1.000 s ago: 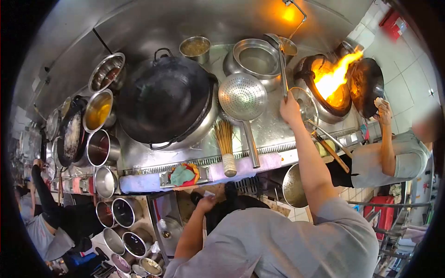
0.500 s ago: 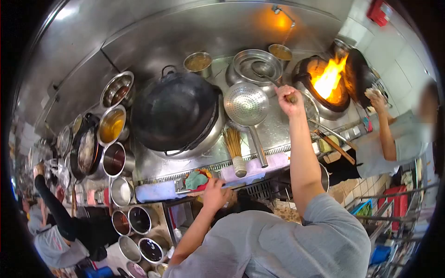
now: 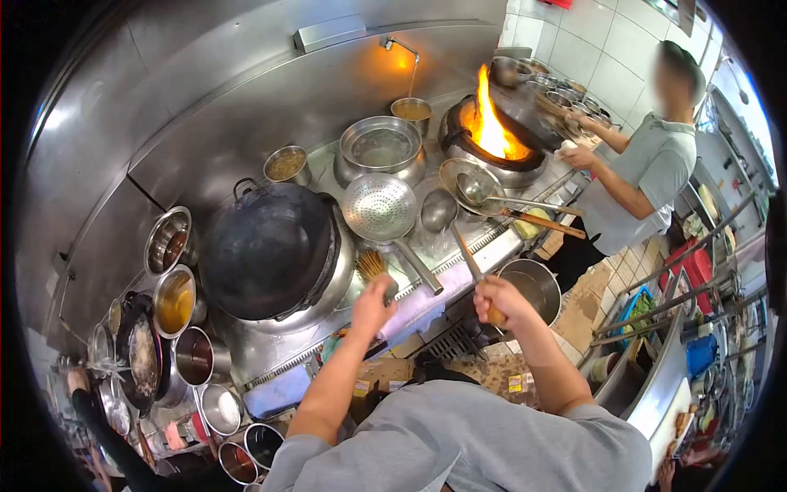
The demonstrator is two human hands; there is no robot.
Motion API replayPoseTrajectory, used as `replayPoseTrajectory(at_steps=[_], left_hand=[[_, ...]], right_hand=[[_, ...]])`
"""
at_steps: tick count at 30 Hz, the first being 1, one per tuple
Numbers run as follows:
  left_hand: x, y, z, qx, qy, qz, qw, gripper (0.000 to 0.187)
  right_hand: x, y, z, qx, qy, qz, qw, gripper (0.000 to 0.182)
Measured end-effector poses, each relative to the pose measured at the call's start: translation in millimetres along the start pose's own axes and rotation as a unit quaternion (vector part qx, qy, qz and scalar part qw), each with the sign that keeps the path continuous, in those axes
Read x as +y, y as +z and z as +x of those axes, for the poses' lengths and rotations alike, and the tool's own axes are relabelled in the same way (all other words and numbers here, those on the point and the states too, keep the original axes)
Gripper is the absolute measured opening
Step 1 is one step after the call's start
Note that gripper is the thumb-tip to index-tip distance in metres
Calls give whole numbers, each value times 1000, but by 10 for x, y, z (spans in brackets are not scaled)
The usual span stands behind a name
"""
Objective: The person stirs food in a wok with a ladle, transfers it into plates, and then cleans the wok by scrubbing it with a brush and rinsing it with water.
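My right hand is closed round the wooden handle of a ladle. The ladle's bowl is over the steel counter, just right of the perforated strainer. At the handle of a bamboo wok brush, my left hand has its fingers wrapped round it. The brush's bristles point away from me, toward the counter. A large black wok sits on the burner left of the brush. The strainer lies with its handle slanting toward the front edge, between my hands.
A flaming burner is at the back right, with a co-worker beside it. A water pot stands behind the strainer. Sauce containers line the left side. A tall pot is beside my right hand.
The ladle has come out of the back pot toward me in my right hand. My left hand has moved from the front edge onto the brush handle. The view has turned right.
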State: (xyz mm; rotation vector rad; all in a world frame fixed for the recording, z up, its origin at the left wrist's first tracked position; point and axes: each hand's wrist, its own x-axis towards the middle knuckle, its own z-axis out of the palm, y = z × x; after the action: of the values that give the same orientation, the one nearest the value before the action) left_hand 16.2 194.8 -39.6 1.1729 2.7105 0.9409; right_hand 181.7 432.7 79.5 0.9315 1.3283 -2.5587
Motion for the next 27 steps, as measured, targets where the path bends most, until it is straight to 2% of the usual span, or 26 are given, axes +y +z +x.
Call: replayPoseTrajectory(at_steps=[2, 3, 4, 5, 6, 8, 9, 10, 11, 12, 13, 14, 15, 16, 18, 20, 22, 23, 24, 25, 26, 27], left_hand=[[-32, -150, 236, 124, -49, -60, 989, 50], [-18, -253, 341, 124, -51, -61, 989, 50], [17, -372, 454, 128, -117, -113, 978, 50], [39, -426, 509, 131, -183, -164, 960, 50], [46, -412, 515, 134, -186, -165, 959, 50], [81, -354, 507, 150, -170, -165, 960, 47], [137, -292, 429, 175, -93, -120, 973, 46], [109, -132, 344, 165, -66, -113, 978, 45], [102, 42, 214, 144, -53, -89, 984, 48], [158, 156, 99, 122, -41, -66, 989, 51], [234, 236, -20, 127, -52, -64, 989, 51], [314, 317, -134, 48, -78, -30, 995, 50], [356, 366, -198, -26, -106, 4, 994, 49], [363, 424, -268, -19, -120, 5, 993, 49], [395, 543, -393, 42, -64, 1, 997, 49], [518, 457, -472, 35, -112, -13, 993, 48], [535, 379, -595, 113, -96, 19, 989, 47], [466, 349, -672, 121, -102, 33, 987, 44], [440, 255, -740, 103, -148, 71, 981, 43], [409, 121, -852, 80, -195, 109, 971, 42], [329, 20, -933, 90, -229, 129, 961, 44], [231, -70, -992, 100, -252, 151, 951, 45]], right_hand=[[38, -133, -178, 5, 30, -21, 999, 8], [18, -226, -258, -10, 53, -14, 998, 9], [5, -288, -303, -25, 75, -9, 997, 11], [53, -325, -322, -27, 57, -42, 997, 16], [71, -295, -345, -28, 59, -46, 997, 16], [84, -172, -371, 30, -31, -253, 967, 20], [63, -99, -374, 35, -62, -308, 949, 26], [29, -110, -303, 26, -57, -313, 948, 26], [-19, -144, -186, -13, -47, -174, 984, 32], [-73, -185, -38, -51, -34, -32, 998, 37], [-118, -201, 159, -48, -10, -17, 999, 39], [-159, -211, 299, -54, -1, -25, 998, 39], [-248, -98, 449, -21, -68, -190, 979, 44], [-346, 9, 611, 9, -137, -346, 928, 50], [-665, 185, 1043, -7, -166, -350, 922, 53], [-945, 381, 1662, 0, -249, -452, 856, 47], [-1126, 613, 2339, 93, -271, -572, 769, 32], [-1138, 489, 3063, 126, -337, -653, 666, 31], [-1229, 658, 3164, 126, -330, -679, 644, 28], [-1289, 579, 3831, 58, -303, -741, 596, 30], [-1368, 505, 4070, -16, -204, -561, 802, 17], [-1445, 644, 4122, -69, -74, -334, 937, 16]])
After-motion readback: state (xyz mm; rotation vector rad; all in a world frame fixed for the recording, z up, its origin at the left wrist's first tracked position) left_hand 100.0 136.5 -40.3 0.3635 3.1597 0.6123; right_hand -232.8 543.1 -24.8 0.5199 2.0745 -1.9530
